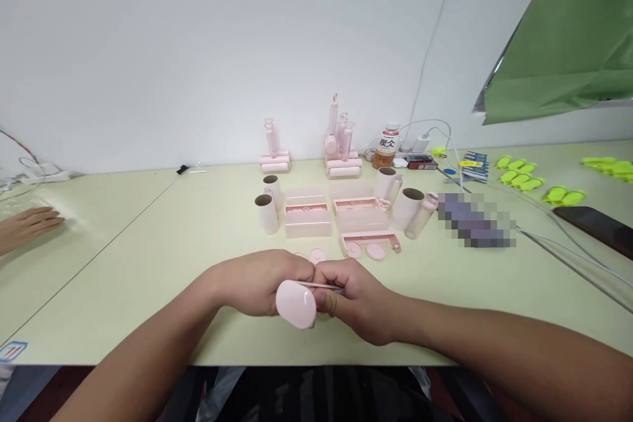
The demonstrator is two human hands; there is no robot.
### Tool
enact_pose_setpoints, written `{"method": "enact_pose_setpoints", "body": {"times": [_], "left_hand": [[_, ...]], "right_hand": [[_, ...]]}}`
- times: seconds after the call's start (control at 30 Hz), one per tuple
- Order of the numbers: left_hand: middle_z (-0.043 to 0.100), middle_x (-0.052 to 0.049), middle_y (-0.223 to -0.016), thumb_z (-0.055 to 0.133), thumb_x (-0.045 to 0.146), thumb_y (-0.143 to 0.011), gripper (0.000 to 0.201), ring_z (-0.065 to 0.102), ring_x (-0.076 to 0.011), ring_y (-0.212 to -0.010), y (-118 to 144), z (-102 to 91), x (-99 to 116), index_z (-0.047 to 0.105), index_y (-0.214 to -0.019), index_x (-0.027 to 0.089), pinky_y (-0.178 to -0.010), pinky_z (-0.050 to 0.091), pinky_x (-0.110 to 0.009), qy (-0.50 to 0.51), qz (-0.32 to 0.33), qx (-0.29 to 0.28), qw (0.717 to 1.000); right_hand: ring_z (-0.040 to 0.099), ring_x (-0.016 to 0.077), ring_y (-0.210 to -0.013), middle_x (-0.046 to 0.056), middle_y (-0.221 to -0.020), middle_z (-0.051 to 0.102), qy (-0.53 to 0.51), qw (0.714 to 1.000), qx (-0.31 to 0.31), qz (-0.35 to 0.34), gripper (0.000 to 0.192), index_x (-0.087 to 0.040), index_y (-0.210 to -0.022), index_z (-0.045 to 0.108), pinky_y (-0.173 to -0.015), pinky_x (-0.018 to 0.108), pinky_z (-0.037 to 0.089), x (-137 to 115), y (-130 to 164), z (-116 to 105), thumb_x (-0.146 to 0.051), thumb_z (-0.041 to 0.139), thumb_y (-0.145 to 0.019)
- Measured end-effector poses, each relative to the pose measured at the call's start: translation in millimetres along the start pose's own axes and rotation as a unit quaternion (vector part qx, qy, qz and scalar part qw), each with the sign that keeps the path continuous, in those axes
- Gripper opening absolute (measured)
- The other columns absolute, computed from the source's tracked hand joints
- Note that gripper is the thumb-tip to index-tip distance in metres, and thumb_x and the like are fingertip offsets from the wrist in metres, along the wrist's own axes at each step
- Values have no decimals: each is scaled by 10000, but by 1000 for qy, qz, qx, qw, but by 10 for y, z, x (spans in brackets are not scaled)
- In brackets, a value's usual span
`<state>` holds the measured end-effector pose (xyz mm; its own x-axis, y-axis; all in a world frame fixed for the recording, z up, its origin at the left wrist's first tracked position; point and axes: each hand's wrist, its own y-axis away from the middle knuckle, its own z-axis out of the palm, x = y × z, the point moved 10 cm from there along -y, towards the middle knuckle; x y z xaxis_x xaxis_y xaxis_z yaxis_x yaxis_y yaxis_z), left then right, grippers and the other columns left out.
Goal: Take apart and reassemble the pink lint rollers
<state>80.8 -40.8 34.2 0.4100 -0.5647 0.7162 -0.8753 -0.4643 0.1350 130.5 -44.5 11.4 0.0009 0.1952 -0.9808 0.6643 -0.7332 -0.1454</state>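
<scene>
My left hand and my right hand meet just above the near part of the pale green table. Together they grip a pink plastic lint-roller part: a rounded pink cap faces me, and a thin pink handle runs to the right into my right fist. Beyond my hands lie two small pink round caps, pink open cases, a flat pink tray with discs and paper roll tubes.
Assembled pink rollers stand at the wall with a drink bottle. At the right lie cables, a dark phone, yellow-green clips and green sheeting. Another person's hand rests at the far left.
</scene>
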Motion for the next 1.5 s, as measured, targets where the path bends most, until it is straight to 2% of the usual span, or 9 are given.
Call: {"method": "enact_pose_setpoints", "body": {"times": [0.33, 0.57, 0.83, 0.97, 1.1, 1.17, 1.23, 1.37, 1.5], "left_hand": [[622, 7, -732, 648, 215, -804, 126, 528, -109, -608, -4, -57, -22, 578, -706, 178, -496, 336, -215, -12, 10, 16, 1000], [644, 19, -723, 662, 201, -790, 75, 526, -104, -602, 56, 19, 50, 608, -743, 178, -510, 366, -204, 38, 46, -38, 997], [617, 0, -717, 596, 216, -847, 102, 517, -114, -618, 3, -74, -7, 597, -753, 176, -527, 352, -214, -14, 45, 24, 999], [557, 7, -683, 614, 245, -839, 158, 461, -102, -598, 12, -34, 3, 554, -713, 173, -514, 333, -210, 28, 44, -4, 999], [341, 61, -577, 719, 333, -780, 365, 293, -73, -527, 154, -231, -77, 423, -628, 181, -482, 251, -229, 129, 50, 21, 990], [337, 57, -581, 712, 359, -797, 376, 287, -75, -529, 286, -532, -125, 425, -628, 182, -489, 246, -242, 160, 73, 130, 976], [399, 44, -605, 703, 385, -810, 301, 318, -78, -530, 399, -701, -145, 507, -710, 179, -491, 266, -240, 188, 91, 194, 958], [458, 59, -608, 749, 376, -771, 398, 364, -73, -509, 326, -438, -69, 621, -1099, 190, -478, 306, -211, 178, 74, 82, 978], [581, 19, -649, 709, 320, -821, 194, 429, -76, -560, 260, -334, -45, 694, -944, 171, -532, 355, -210, 84, 36, 51, 994]], "right_hand": [[482, 98, -601, -16, -680, 613, 16, 998, 28, -48, 318, -170, -756, 589, -550, 207, 369, -52, -3, -28, -456, 643, -884], [491, 102, -606, -10, -684, 599, 40, 995, 4, -87, 314, -171, -782, 595, -580, 220, 403, -126, 8, 95, -448, 569, -929], [473, 106, -587, -16, -654, 568, 116, 986, 77, -87, 292, -180, -772, 641, -571, 220, 395, -157, 11, -73, -435, 605, -909], [450, 97, -557, -22, -628, 545, 106, 989, 42, -96, 293, -175, -743, 600, -529, 208, 361, -174, 18, -41, -413, 587, -913], [472, 102, -563, -10, -644, 548, 129, 974, -83, -166, 234, -168, -753, 599, -548, 219, 373, -388, 126, 157, -372, 605, -868], [482, 104, -574, -7, -652, 553, 156, 972, -106, -142, 227, -165, -775, 608, -559, 220, 374, -376, 124, 157, -363, 580, -882], [466, 102, -574, -17, -635, 534, 219, 971, -53, -77, 249, -168, -747, 589, -548, 218, 345, -264, 47, 3, -362, 562, -900], [474, 107, -600, -25, -653, 560, 327, 943, 53, 26, 244, -176, -723, 580, -559, 229, 316, -66, -48, -284, -356, 577, -887], [561, 138, -700, -16, -748, 651, 329, 937, 98, 63, 134, -194, -818, 636, -626, 254, 370, -31, -53, -397, -316, 598, -858]]}}
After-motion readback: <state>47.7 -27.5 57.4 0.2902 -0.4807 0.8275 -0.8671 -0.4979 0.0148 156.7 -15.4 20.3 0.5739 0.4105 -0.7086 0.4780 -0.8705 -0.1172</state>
